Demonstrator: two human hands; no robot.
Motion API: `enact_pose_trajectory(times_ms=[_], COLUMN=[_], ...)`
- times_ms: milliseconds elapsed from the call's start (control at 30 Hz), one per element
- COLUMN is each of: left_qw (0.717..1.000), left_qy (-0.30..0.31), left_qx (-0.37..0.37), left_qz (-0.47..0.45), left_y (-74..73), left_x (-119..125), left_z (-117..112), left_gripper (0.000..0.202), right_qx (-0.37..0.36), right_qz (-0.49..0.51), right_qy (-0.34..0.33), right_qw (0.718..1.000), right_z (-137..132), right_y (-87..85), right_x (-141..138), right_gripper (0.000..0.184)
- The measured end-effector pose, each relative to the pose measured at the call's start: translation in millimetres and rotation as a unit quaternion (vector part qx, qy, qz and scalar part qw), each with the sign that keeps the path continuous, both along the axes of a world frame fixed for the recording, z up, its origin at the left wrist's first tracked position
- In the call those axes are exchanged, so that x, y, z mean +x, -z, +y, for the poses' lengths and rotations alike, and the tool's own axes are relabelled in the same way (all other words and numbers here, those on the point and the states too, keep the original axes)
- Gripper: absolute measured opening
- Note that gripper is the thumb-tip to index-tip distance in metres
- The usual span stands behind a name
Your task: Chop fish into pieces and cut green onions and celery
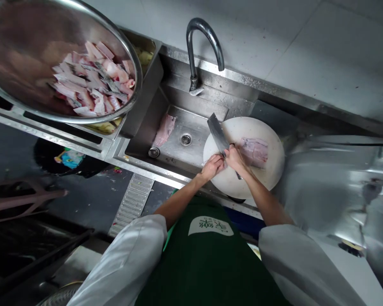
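Note:
My right hand (234, 158) is wrapped round the handle of a cleaver (217, 132), whose broad blade points away from me over the left side of the round white cutting board (271, 176). Close beside it, at the left edge of the board, my left hand (213, 167) has its fingers curled together near the base of the blade. What lies under those fingers is hidden. A pale pink fish fillet (255, 151) rests on the board just right of my right hand. Another piece of fish (165, 129) lies in the sink (191, 114).
A large steel bowl (15, 102) of cut fish pieces (92, 83) stands at the upper left, over trays of yellowish food. A curved faucet (206, 27) rises behind the sink. Steel equipment (325, 182) is on the right. A pink stool (22, 193) stands at lower left.

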State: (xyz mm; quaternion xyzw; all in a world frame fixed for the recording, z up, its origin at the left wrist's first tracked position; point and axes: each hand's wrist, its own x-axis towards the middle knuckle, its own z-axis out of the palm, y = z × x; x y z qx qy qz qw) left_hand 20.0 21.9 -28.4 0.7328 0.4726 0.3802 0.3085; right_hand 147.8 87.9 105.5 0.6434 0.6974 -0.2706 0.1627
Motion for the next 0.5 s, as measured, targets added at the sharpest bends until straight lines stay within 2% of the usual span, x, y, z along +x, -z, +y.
enact_pose_trajectory(times_ms=[67,133,267,333,400,500], left_qw=[0.998,0.995,0.999,0.999,0.999,0.999], left_qy=[-0.056,-0.092,-0.049,-0.045,-0.042,-0.032], left_qx=[0.021,0.030,-0.006,-0.025,-0.030,-0.038], left_qz=[-0.008,-0.011,-0.008,-0.003,-0.001,-0.009], left_y=[-2.0,-2.5,1.3,3.9,6.0,6.9], left_x=[-4,-4,3,7,9,9], left_z=[-6,-11,-15,-14,-12,-9], left_gripper=[0.021,0.019,0.017,0.019,0.021,0.024], right_qx=[0.009,0.002,-0.062,-0.092,-0.108,-0.079], right_qz=[-0.012,-0.039,-0.096,-0.115,-0.121,-0.089], right_qy=[-0.009,-0.027,-0.061,-0.059,-0.054,-0.055], right_qw=[1.000,0.999,0.992,0.987,0.985,0.991], right_z=[-9,-37,-102,-121,-121,-86], right_y=[-7.1,-14.4,-24.4,-27.4,-26.4,-12.3], right_x=[8,21,47,55,53,28], right_gripper=[0.038,0.040,0.038,0.037,0.035,0.031])
